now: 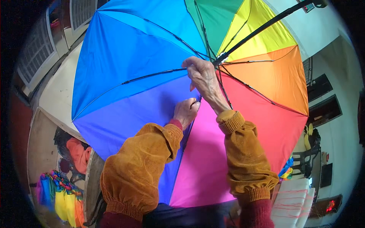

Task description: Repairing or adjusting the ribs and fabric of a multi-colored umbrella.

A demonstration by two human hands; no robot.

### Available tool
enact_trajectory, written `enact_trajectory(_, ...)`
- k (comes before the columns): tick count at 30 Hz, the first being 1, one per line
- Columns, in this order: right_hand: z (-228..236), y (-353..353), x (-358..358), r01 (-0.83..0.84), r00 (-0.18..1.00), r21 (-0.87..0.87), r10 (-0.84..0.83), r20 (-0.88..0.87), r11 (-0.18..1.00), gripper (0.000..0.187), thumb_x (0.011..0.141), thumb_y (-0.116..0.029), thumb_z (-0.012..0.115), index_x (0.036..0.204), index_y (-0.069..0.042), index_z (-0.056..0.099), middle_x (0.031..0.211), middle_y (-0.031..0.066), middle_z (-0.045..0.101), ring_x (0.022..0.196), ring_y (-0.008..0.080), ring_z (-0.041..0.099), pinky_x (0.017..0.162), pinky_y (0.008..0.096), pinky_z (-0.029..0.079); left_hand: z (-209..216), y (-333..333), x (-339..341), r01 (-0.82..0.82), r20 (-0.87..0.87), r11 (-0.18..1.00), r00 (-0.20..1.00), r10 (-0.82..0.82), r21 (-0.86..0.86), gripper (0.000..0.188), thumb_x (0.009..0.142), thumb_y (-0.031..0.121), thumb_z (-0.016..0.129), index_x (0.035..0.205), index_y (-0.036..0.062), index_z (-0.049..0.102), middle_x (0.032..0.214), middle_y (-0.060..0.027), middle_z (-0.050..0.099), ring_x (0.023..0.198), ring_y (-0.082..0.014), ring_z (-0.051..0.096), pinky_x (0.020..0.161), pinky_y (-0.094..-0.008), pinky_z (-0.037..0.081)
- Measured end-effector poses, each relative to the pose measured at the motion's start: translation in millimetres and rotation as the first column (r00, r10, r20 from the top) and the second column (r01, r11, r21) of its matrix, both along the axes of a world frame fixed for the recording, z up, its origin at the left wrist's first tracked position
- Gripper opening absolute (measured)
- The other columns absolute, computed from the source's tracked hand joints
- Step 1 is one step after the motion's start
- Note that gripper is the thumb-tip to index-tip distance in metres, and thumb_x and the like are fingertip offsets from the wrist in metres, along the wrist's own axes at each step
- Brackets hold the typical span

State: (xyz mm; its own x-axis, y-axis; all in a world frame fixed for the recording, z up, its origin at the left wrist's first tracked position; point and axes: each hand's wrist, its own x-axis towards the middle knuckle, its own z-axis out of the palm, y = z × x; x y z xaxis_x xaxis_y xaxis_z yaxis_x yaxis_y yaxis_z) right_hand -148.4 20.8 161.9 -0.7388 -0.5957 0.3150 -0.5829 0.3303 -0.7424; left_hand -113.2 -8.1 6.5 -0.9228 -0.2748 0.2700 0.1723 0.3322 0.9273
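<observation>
An opened rainbow umbrella (129, 53) fills the middle of the head view, its inner side and black ribs facing me. From the hub (222, 57) the black shaft (262, 29) slants up to the right. My left hand (186, 112) is closed around the rib (184, 146) along the purple and pink seam. Just above it, my right hand (203, 76) curls its fingers over the rib (156, 74) between the blue and purple panels, close to the hub. The fingertips of both hands are partly hidden. Mustard sleeve covers are on both my forearms.
Several folded rainbow umbrellas (62, 197) hang or lie at the lower left, near a person's orange-red sleeve (79, 152). A pale tabletop (62, 93) shows beyond the canopy's left edge. White bundles with red threads (291, 203) sit at the lower right.
</observation>
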Motion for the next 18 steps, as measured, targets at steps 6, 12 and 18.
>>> enact_trajectory(6,2,4,2,-0.036,0.998,0.015,0.035,0.052,0.999,0.02,0.083,-0.005,0.043,0.09,0.004,0.059,0.057,-0.0006,0.04,0.045,0.0075,0.041,0.04,0.0233,0.042,5,-1,-9,-0.02,-0.104,1.0,0.994,0.021,0.012,0.027,0.077,0.021,0.054,0.063,-0.0012,0.05,0.064,-0.0225,0.053,0.063,-0.0404,0.054,0.056,-0.0458,0.039)
enact_trajectory(12,-2,3,0,-0.041,0.996,-0.005,0.041,0.074,0.999,0.02,0.082,-0.005,0.043,0.089,0.004,0.06,0.057,-0.0009,0.041,0.047,0.0065,0.041,0.04,0.0221,0.042,8,-11,-15,0.013,-0.173,0.999,0.985,-0.022,-0.05,0.025,0.072,0.023,0.061,0.064,-0.0008,0.055,0.062,-0.0214,0.054,0.057,-0.0356,0.056,0.054,-0.0417,0.04)
enact_trajectory(18,-6,2,-3,-0.041,0.994,-0.057,0.047,0.099,0.998,0.019,0.082,-0.005,0.043,0.087,0.004,0.06,0.058,-0.0004,0.043,0.049,0.0058,0.041,0.04,0.0214,0.043,8,-16,-14,0.118,-0.063,0.993,0.991,-0.119,-0.021,0.025,0.071,0.022,0.063,0.063,-0.0006,0.056,0.059,-0.0204,0.053,0.053,-0.0328,0.054,0.052,-0.0398,0.039)
